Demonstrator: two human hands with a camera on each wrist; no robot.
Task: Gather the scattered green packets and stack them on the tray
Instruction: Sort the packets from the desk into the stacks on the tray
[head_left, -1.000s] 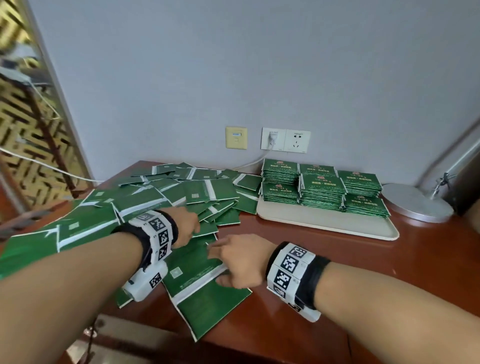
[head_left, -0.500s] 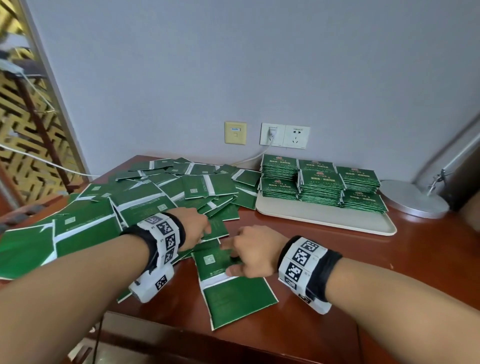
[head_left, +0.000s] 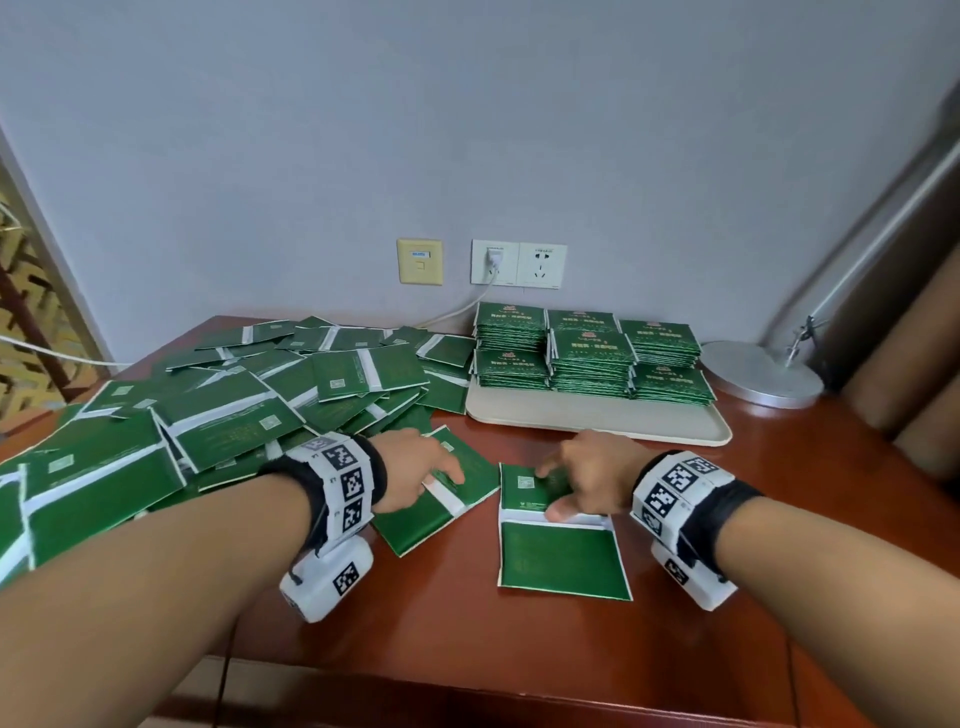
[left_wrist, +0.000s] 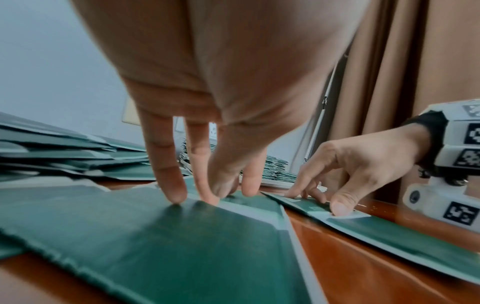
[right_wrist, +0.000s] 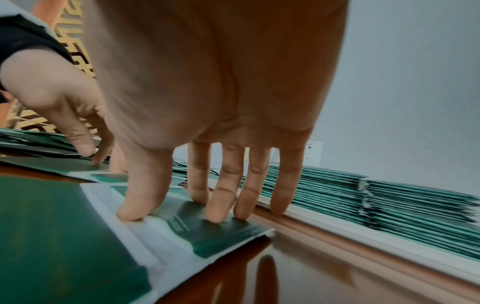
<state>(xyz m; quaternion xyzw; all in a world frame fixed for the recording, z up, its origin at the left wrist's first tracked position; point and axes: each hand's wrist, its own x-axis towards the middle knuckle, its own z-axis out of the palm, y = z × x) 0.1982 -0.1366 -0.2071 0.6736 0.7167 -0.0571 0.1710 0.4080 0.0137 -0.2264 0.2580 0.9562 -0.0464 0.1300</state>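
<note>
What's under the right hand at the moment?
The right hand presses one unfolded green packet flat on the table; thumb on its white strip. What lies beneath the packet is hidden.

A: Packets (head_left: 563, 558)? Dark green, white band across, small pale code square.
B: Same for loose heap (head_left: 234, 410) toward table's left edge. Stacks (head_left: 589, 358) on tray show gold print on green.
A: Tray (head_left: 597, 418): cream. Table (head_left: 467, 623): glossy red-brown.
B: Wristbands (head_left: 345, 483): white with black square markers, black strap.
</note>
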